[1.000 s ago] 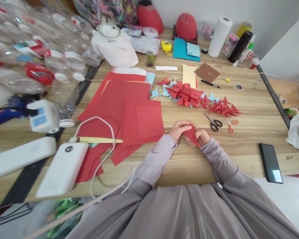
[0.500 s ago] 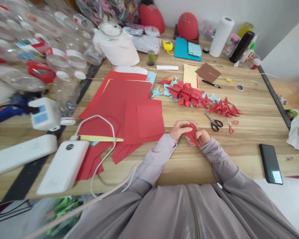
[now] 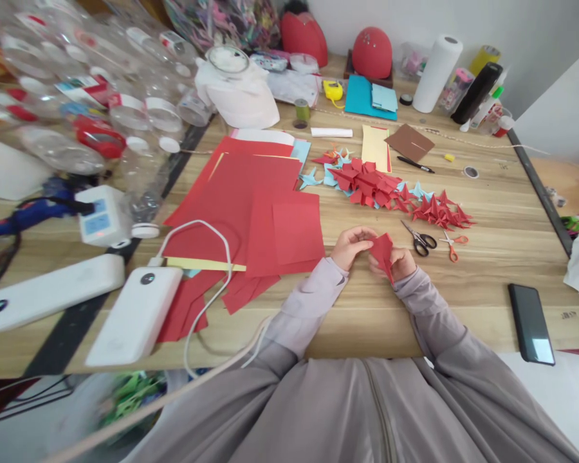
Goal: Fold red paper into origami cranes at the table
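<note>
A small piece of folded red paper [image 3: 382, 253], pointed at its lower end, is held up off the table between my two hands. My left hand [image 3: 351, 247] pinches its left edge with thumb and fingertips. The fingers of my right hand [image 3: 399, 262] are closed on its right side and partly behind it. Beyond my hands lies a heap of folded red paper pieces [image 3: 367, 183] with light blue ones among them. Red paper sheets [image 3: 296, 231] are stacked to the left of my left hand. Black-handled scissors [image 3: 421, 243] and orange-handled scissors [image 3: 452, 244] rest right of my right hand.
White power banks [image 3: 135, 315] with a white cable [image 3: 228, 247] lie at the left, the cable running past my left sleeve. Plastic bottles [image 3: 125, 109] crowd the far left. A phone [image 3: 531, 321] lies near the right front edge. A paper roll [image 3: 437, 74] stands at the back.
The folded red paper has been turned, so a broader diamond-shaped face now shows. Both hands stay on it. The whole view has shifted slightly.
</note>
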A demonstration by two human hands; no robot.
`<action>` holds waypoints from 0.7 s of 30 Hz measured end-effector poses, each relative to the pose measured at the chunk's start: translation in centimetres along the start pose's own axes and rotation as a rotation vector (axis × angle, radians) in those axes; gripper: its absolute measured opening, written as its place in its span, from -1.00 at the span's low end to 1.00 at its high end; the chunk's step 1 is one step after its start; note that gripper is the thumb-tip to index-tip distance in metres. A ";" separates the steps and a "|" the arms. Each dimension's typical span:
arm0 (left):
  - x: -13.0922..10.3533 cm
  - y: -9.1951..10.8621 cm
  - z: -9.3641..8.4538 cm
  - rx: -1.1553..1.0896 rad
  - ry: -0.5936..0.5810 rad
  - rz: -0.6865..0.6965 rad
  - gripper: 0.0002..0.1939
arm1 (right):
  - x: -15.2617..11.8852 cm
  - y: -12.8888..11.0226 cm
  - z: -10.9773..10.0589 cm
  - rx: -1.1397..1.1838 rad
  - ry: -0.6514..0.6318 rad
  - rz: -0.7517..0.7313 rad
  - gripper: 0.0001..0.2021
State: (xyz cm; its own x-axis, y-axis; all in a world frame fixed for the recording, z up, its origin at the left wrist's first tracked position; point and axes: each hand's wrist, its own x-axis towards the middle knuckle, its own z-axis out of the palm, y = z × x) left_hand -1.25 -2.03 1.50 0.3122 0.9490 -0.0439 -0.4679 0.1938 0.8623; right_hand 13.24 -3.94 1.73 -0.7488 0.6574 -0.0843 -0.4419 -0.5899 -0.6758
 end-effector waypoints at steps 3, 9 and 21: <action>0.1 0.0 -0.1 0.000 0.041 -0.015 -0.84 | -0.1 -0.1 0.2 -0.015 0.044 0.022 -0.72; 0.0 0.2 0.1 -0.062 0.068 -0.023 -0.83 | -0.2 -0.4 0.4 -0.022 0.092 0.035 -0.67; 0.1 0.4 0.2 -0.103 0.151 -0.014 -0.77 | -0.2 -0.4 0.6 0.019 0.106 -0.119 -0.77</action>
State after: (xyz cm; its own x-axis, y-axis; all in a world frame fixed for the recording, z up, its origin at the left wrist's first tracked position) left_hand -1.22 -1.94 1.95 0.1948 0.9711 -0.1376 -0.5492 0.2242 0.8050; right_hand 13.26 -4.06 2.43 -0.6345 0.7686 -0.0820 -0.5345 -0.5129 -0.6717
